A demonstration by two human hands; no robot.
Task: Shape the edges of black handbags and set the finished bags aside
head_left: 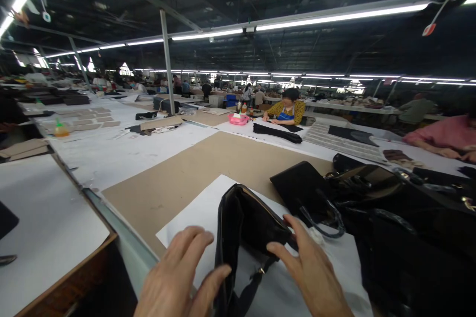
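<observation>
A black bag (256, 218) stands on a white sheet (197, 208), its mouth spread open toward me. A strap with a small metal fitting (261, 271) hangs at its near side. My left hand (178, 272) is beside the bag's left wall, fingers apart, its thumb tip close to or touching that wall. At the right edge, my right hand (312, 262) has the bag's side between thumb and fingers. The bag's lower part is partly hidden by my hands.
Black bags with handles (394, 208) are heaped at the right. Brown board (178, 178) covers the table beyond the sheet. A wooden-edged table (55, 198) adjoins at left. Across the table are a pink basket (238, 119), black strips (277, 132) and a co-worker in a yellow top (299, 111).
</observation>
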